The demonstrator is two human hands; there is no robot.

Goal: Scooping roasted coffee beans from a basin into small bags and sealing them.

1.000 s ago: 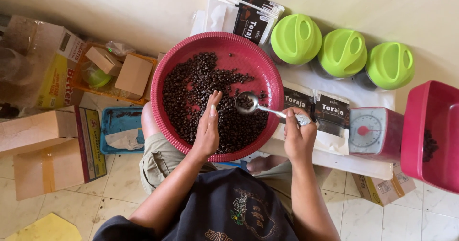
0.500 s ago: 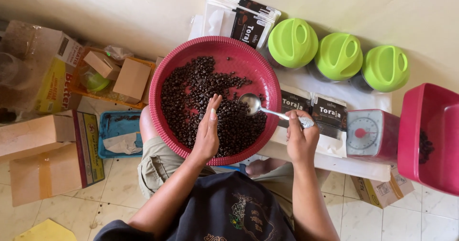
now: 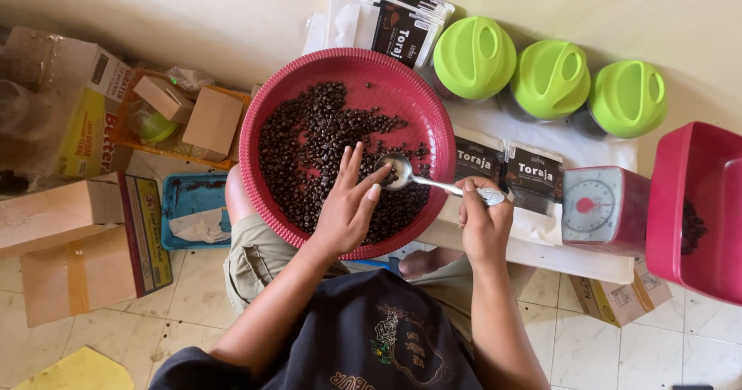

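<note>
spoon (image 3: 433,181) — bowl left, handle right | right hand (image 3: 483,224) grips

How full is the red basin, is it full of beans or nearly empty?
Partly full. Dark beans cover much of the red basin, but its bare bottom shows at the upper right and the walls stay clear.

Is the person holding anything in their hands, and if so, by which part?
The right hand holds a metal spoon by the end of its handle. The left hand holds nothing; it rests on the dark beans, fingertips at the spoon's bowl.
</note>
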